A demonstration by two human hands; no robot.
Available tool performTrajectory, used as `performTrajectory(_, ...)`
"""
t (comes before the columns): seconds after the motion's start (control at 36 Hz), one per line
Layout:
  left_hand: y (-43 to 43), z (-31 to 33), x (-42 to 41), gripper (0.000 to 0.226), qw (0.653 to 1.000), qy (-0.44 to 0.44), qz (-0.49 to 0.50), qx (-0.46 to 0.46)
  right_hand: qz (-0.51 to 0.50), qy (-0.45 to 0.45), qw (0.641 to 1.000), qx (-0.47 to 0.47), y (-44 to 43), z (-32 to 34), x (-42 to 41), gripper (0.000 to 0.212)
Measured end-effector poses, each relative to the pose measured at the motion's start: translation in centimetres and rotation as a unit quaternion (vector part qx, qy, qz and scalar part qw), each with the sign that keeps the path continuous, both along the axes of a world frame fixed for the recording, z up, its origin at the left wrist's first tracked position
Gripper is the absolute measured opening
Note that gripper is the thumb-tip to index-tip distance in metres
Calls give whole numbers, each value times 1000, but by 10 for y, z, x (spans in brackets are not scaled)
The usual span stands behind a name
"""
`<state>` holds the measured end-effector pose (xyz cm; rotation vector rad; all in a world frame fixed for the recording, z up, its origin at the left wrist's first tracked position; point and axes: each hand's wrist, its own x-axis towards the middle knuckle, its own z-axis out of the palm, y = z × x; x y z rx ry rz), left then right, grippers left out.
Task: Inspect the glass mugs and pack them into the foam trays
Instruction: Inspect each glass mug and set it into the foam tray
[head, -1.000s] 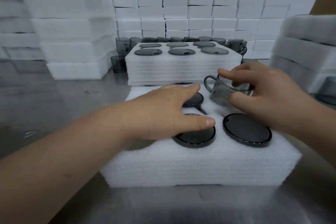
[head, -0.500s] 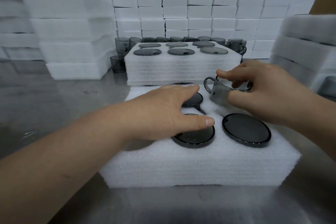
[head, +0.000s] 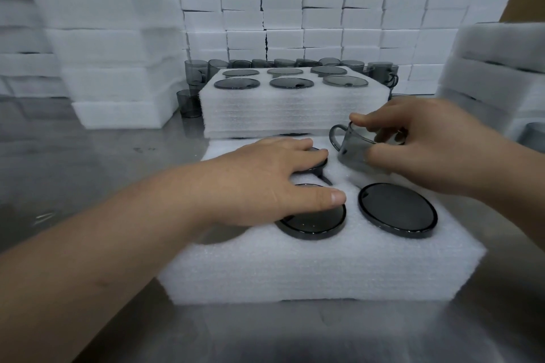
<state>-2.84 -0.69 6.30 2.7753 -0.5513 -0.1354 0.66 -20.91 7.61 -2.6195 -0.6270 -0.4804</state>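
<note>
The glass mug (head: 352, 153), smoky grey and tilted, is gripped by the right hand (head: 427, 153) at the foam tray's (head: 295, 271) far edge. The left hand (head: 259, 186) is laid flat on it.

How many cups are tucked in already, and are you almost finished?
The far tray looks full, with all six holes filled. In the near tray three packed mugs show. The left hand rests flat across two of them and may hide more. The right hand holds a tilted mug at the back right corner. More loose mugs stand behind the far tray, so not finished.
</note>
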Motion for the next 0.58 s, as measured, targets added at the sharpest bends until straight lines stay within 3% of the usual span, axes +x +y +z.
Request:
performTrajectory(0.25,1,4,-2,108,1000,16,-6,4,-6,-54,997,49,-4,-12,-1,55)
performTrajectory(0.36,1,3,-2,95,1000,20,-2,1,-15,-70,994,78,-6,-14,0,54)
performTrajectory(0.58,1,3,-2,96,1000,17,-10,0,-24,-38,998,52,-2,-12,0,52)
